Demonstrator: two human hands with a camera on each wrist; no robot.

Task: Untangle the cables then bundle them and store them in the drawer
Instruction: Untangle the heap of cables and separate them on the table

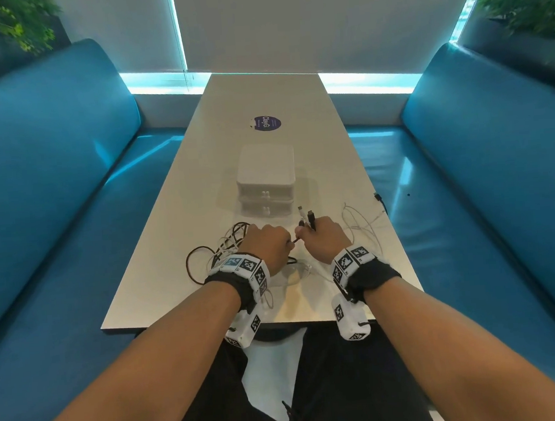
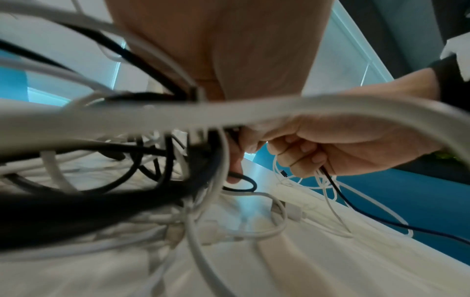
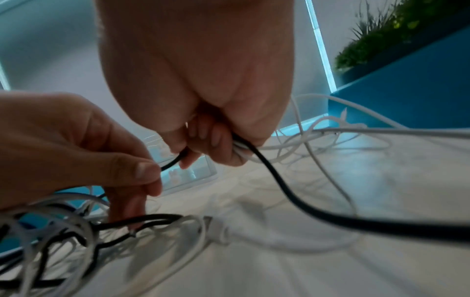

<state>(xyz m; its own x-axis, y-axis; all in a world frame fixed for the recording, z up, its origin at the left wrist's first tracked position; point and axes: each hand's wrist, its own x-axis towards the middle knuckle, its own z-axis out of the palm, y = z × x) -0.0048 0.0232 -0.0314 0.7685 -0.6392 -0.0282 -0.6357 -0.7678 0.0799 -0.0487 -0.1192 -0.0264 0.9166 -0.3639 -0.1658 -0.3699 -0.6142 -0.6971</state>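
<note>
Black and white cables lie tangled (image 1: 220, 250) on the near part of the table, left of my hands. My left hand (image 1: 268, 243) pinches a black cable (image 3: 172, 162) between thumb and finger. My right hand (image 1: 324, 236) grips a bunch of cables in its fist, with black and white plug ends (image 1: 306, 216) sticking up out of it. The same black cable (image 3: 277, 180) and white strands trail down from the right fist. A short stretch of black cable runs between the two hands. The white two-drawer box (image 1: 265, 181) stands just behind the hands, both drawers closed.
Loose white cable loops (image 1: 359, 221) spread over the table to the right, with a black plug (image 1: 378, 197) near the right edge. A purple round sticker (image 1: 265, 123) sits farther back. Blue bench seats (image 1: 71, 198) flank the table on both sides.
</note>
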